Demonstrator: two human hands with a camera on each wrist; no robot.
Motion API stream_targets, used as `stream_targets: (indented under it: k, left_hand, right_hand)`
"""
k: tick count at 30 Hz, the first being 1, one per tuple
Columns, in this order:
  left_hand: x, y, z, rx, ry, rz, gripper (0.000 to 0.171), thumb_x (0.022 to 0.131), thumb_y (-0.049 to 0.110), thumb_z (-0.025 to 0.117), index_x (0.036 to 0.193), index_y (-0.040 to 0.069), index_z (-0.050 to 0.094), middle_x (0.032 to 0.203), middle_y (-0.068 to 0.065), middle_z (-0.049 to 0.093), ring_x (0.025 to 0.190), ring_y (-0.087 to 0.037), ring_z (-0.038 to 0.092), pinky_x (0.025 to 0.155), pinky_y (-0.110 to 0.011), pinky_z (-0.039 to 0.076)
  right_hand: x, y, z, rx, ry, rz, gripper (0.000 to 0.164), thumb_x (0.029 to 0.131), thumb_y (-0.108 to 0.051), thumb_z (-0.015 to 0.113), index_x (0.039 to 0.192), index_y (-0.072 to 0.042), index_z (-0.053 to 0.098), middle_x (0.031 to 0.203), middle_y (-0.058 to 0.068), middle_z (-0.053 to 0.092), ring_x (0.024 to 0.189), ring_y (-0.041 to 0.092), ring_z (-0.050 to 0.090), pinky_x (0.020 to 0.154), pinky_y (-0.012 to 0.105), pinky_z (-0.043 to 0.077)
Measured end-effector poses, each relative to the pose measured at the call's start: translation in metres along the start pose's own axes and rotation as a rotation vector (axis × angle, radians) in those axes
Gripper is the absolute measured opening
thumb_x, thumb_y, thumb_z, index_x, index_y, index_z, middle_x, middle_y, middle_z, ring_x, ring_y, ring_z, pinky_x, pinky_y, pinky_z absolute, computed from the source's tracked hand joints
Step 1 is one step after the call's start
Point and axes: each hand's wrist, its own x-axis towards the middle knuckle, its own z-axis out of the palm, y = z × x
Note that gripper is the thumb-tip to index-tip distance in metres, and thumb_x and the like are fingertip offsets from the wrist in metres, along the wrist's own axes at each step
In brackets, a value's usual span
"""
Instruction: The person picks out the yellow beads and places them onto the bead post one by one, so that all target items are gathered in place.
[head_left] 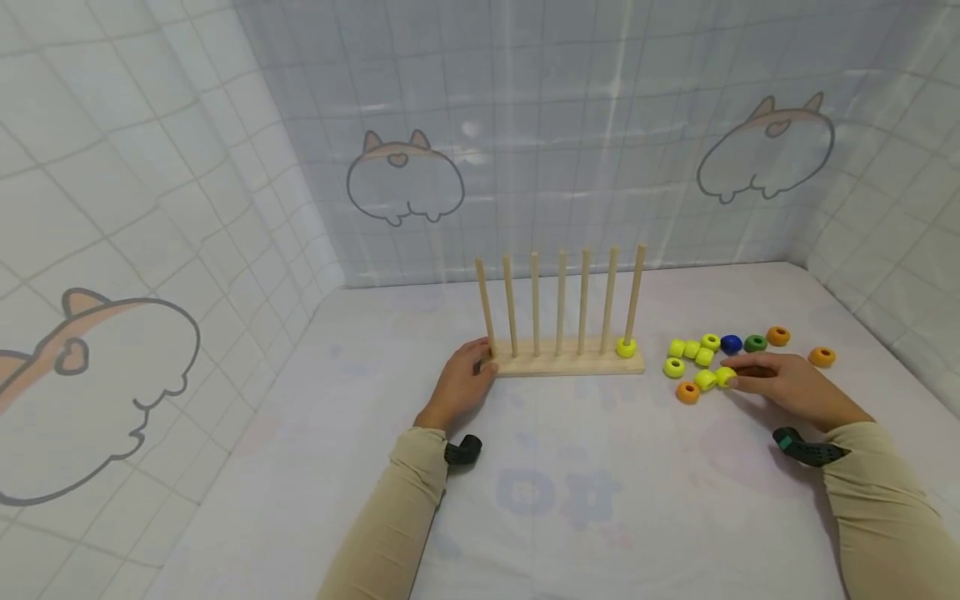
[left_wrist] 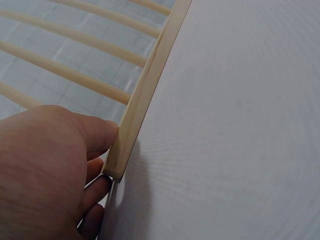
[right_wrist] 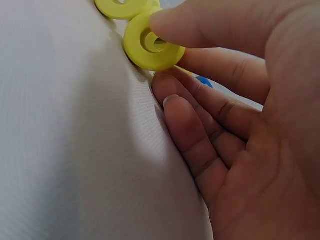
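A wooden peg rack (head_left: 558,364) with several upright pegs stands on the table, and a yellow bead (head_left: 626,348) sits at the foot of its rightmost peg. My left hand (head_left: 462,385) grips the rack's left end; in the left wrist view, the thumb (left_wrist: 102,131) lies on the base and the other fingers are behind and below it. To the right of the rack, my right hand (head_left: 791,385) pinches a yellow bead (right_wrist: 135,46) between thumb and fingers, close over the cloth. Another yellow bead (head_left: 705,381) is right beside it.
Several more yellow beads (head_left: 692,349) cluster right of the rack, with a blue bead (head_left: 731,343) and a green bead (head_left: 756,342) behind. Orange beads (head_left: 822,357) lie around them. A white cloth (head_left: 637,517) covers the table, and tiled-pattern sheets (head_left: 555,167) rise at the back and sides.
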Motion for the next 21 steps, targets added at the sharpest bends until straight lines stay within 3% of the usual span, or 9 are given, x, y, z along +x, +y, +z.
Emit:
stream_targets:
  k: [3, 9, 18, 21]
  left_hand:
    - [0.0004, -0.0004, 0.0003, 0.002, -0.001, 0.0, 0.046, 0.101, 0.019, 0.059, 0.141, -0.004, 0.054, 0.152, -0.012, 0.045, 0.143, -0.029, 0.037, 0.119, -0.042, 0.026]
    - [0.0007, -0.0007, 0.0013, 0.002, 0.001, 0.001, 0.046, 0.101, 0.019, 0.059, 0.141, -0.003, 0.054, 0.152, -0.012, 0.046, 0.143, -0.03, 0.037, 0.119, -0.042, 0.027]
    - [-0.0007, -0.0003, 0.0015, 0.006, 0.0, -0.007, 0.046, 0.101, 0.02, 0.059, 0.141, -0.002, 0.054, 0.152, -0.011, 0.046, 0.143, -0.029, 0.037, 0.119, -0.043, 0.027]
    - [0.0, -0.0006, 0.0008, 0.001, 0.004, -0.001, 0.046, 0.101, 0.02, 0.06, 0.141, -0.002, 0.055, 0.152, -0.011, 0.046, 0.143, -0.029, 0.037, 0.119, -0.043, 0.027]
  right_hand:
    - [0.0012, 0.0015, 0.0007, 0.004, 0.005, -0.002, 0.062, 0.098, -0.047, 0.062, 0.138, -0.001, 0.057, 0.131, 0.025, 0.057, 0.109, 0.033, 0.052, 0.076, 0.032, 0.045]
    - [0.0004, 0.0005, 0.0011, 0.006, 0.01, 0.0, 0.062, 0.098, -0.048, 0.06, 0.137, 0.0, 0.057, 0.13, 0.025, 0.057, 0.107, 0.032, 0.051, 0.075, 0.033, 0.045]
    - [-0.0036, 0.0002, -0.0008, 0.053, 0.017, -0.002, 0.06, 0.1, -0.05, 0.056, 0.138, -0.003, 0.056, 0.139, 0.029, 0.05, 0.123, 0.043, 0.045, 0.089, 0.055, 0.044]
    - [-0.0032, 0.0011, -0.003, 0.08, 0.022, 0.011, 0.061, 0.1, -0.052, 0.055, 0.14, -0.006, 0.054, 0.138, 0.026, 0.051, 0.123, 0.042, 0.044, 0.09, 0.055, 0.043]
